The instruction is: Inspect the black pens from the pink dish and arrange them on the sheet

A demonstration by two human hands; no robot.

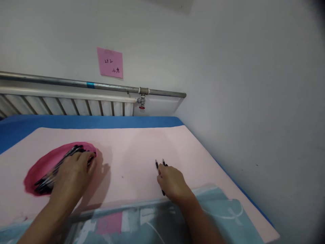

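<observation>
A pink oval tray [38, 169] on the left holds several dark, slender pencils or pens [66, 156]. My left hand [73, 173] reaches over its right side. Its fingers are curled and closed among the dark sticks, and what they grip is hidden. To the right, my right hand [172, 181] is closed low over the tabletop, its thumb and fingers pinching a black pencil [156, 164]. Another black pencil [164, 162] lies beside it, its tip also pointing away from me. A dark end shows below my fingers.
Pale pink sheeting [134, 152] covers the table, with a blue border [114, 122] at the back. A patterned teal cloth [218, 206] lies along the near edge. Behind stand a radiator [66, 105], a metal pipe [111, 86] and a wall with a pink note [110, 62].
</observation>
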